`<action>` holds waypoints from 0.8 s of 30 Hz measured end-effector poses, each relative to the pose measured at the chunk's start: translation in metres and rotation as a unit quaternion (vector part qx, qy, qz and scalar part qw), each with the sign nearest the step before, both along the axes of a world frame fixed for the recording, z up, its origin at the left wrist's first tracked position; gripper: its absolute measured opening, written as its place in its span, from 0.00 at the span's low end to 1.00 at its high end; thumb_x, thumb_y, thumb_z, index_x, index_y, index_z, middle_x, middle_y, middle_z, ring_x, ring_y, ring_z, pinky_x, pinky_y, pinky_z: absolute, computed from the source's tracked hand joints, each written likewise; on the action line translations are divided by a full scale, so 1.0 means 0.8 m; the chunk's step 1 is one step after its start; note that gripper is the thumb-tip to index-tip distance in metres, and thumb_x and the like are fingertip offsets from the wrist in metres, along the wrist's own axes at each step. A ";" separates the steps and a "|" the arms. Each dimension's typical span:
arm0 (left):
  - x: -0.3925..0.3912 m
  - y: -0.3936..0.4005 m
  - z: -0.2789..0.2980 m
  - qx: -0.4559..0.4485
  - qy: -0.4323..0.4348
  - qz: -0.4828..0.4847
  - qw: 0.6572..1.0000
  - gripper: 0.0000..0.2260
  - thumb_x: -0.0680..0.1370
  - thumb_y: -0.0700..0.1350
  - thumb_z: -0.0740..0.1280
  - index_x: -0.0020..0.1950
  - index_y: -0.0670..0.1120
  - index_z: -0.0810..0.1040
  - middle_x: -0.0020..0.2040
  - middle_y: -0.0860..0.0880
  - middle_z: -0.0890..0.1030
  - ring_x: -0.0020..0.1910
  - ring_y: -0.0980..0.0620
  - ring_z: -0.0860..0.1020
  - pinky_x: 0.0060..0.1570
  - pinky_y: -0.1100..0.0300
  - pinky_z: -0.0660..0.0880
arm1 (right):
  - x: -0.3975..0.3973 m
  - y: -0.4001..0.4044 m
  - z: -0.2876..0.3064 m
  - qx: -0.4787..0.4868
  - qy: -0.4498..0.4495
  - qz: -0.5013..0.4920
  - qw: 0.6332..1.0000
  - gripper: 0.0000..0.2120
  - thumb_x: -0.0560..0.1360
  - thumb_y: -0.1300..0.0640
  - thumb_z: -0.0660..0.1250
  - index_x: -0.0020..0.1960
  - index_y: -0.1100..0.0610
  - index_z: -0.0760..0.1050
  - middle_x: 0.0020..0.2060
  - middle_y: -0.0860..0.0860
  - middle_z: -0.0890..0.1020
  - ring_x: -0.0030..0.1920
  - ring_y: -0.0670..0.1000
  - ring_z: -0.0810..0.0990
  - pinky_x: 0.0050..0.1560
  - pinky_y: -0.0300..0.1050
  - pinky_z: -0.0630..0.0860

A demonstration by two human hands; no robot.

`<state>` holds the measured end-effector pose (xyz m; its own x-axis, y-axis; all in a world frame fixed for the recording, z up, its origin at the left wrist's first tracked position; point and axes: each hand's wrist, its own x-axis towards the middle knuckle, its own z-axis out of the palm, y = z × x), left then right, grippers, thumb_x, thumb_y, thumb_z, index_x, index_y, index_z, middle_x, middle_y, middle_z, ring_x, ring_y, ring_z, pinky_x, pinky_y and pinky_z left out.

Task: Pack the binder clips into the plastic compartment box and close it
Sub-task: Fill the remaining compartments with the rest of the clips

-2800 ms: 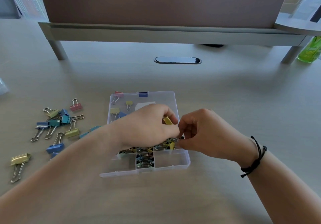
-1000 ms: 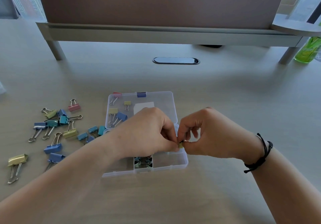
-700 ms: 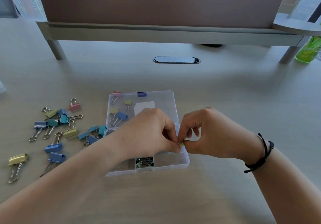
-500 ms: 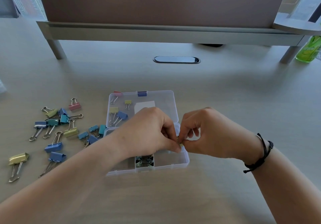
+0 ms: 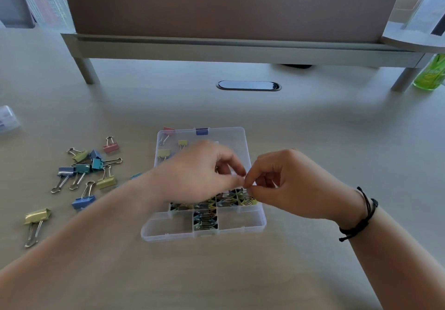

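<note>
Two hands over clear plastic compartment box | left hand, right hand fingertips curled, meeting, contents unclear, possibly a clip | loose coloured metal binder clips lie left, nearer left hand.

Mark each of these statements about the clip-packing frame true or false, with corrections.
1. The compartment box is closed. False: its lid lies open.
2. Loose binder clips lie on the desk left of the box. True.
3. The right hand wears a black wrist cord. True.
4. Every compartment holds clips. False: the near corner ones look empty.
5. The left hand rests on the loose clips. False: it is over the box.
</note>
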<state>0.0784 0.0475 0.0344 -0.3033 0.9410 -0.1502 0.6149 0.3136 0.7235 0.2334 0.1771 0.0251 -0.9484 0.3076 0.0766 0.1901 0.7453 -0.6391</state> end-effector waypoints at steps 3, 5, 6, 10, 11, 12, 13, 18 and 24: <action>-0.019 -0.018 0.013 0.020 -0.119 0.039 0.992 0.07 0.80 0.39 0.66 0.53 0.49 0.81 0.39 0.51 0.84 0.31 0.56 0.74 0.32 0.64 0.71 | -0.008 -0.013 -0.001 -0.050 0.037 -0.014 0.998 0.05 0.73 0.58 0.71 0.42 0.49 0.83 0.29 0.51 0.79 0.26 0.43 0.71 0.30 0.35 0.70; -0.032 -0.034 0.018 0.020 -0.190 0.051 0.980 0.10 0.81 0.33 0.62 0.55 0.43 0.80 0.40 0.48 0.83 0.32 0.55 0.73 0.30 0.65 0.70 | -0.020 -0.027 -0.001 -0.040 0.047 -0.008 0.998 0.05 0.74 0.58 0.71 0.43 0.48 0.82 0.28 0.49 0.78 0.25 0.42 0.70 0.30 0.34 0.69; -0.039 -0.044 0.020 0.020 -0.205 0.052 0.977 0.11 0.81 0.32 0.61 0.56 0.42 0.79 0.40 0.47 0.82 0.33 0.55 0.74 0.30 0.64 0.70 | -0.028 -0.036 0.000 -0.023 0.046 0.002 0.999 0.05 0.74 0.58 0.71 0.43 0.48 0.82 0.28 0.47 0.78 0.26 0.42 0.71 0.30 0.31 0.68; -0.074 -0.086 0.019 0.046 -0.210 0.071 0.974 0.13 0.81 0.29 0.59 0.56 0.42 0.78 0.43 0.45 0.82 0.38 0.51 0.79 0.32 0.61 0.73 | -0.067 -0.076 0.013 0.027 0.028 0.071 0.997 0.05 0.74 0.57 0.71 0.48 0.48 0.82 0.34 0.43 0.80 0.33 0.39 0.75 0.34 0.28 0.69; -0.084 -0.097 0.018 0.060 -0.219 0.085 0.970 0.13 0.80 0.28 0.58 0.55 0.41 0.78 0.43 0.44 0.81 0.38 0.51 0.79 0.32 0.61 0.73 | -0.079 -0.086 0.015 0.039 0.025 0.088 0.995 0.06 0.74 0.56 0.70 0.49 0.47 0.82 0.35 0.42 0.80 0.36 0.38 0.75 0.35 0.29 0.69; -0.093 -0.108 0.018 0.073 -0.231 0.096 0.965 0.14 0.80 0.26 0.57 0.55 0.41 0.77 0.43 0.43 0.81 0.37 0.51 0.79 0.32 0.62 0.73 | -0.093 -0.097 0.017 0.051 0.025 0.102 0.993 0.06 0.74 0.55 0.70 0.49 0.46 0.82 0.37 0.39 0.79 0.38 0.38 0.75 0.37 0.29 0.70; -0.101 -0.119 0.018 0.084 -0.239 0.106 0.962 0.15 0.79 0.25 0.56 0.54 0.41 0.77 0.43 0.43 0.81 0.36 0.51 0.79 0.31 0.62 0.72 | -0.106 -0.108 0.018 0.060 0.026 0.114 0.991 0.06 0.74 0.55 0.70 0.50 0.46 0.81 0.37 0.37 0.79 0.41 0.39 0.75 0.38 0.29 0.70; -0.135 -0.165 0.009 0.113 -0.222 0.156 0.956 0.16 0.78 0.24 0.55 0.52 0.40 0.76 0.41 0.44 0.80 0.34 0.52 0.78 0.29 0.63 0.72 | -0.154 -0.148 0.002 0.080 -0.015 0.158 0.984 0.10 0.73 0.54 0.69 0.53 0.46 0.80 0.41 0.40 0.81 0.42 0.41 0.76 0.43 0.28 0.70; -0.177 -0.208 0.004 0.110 -0.112 0.213 0.964 0.17 0.75 0.24 0.55 0.45 0.41 0.78 0.34 0.47 0.79 0.27 0.54 0.71 0.26 0.63 0.67 | -0.156 -0.142 -0.013 0.105 -0.072 0.157 0.979 0.08 0.73 0.51 0.70 0.52 0.45 0.79 0.38 0.42 0.82 0.44 0.40 0.78 0.45 0.30 0.73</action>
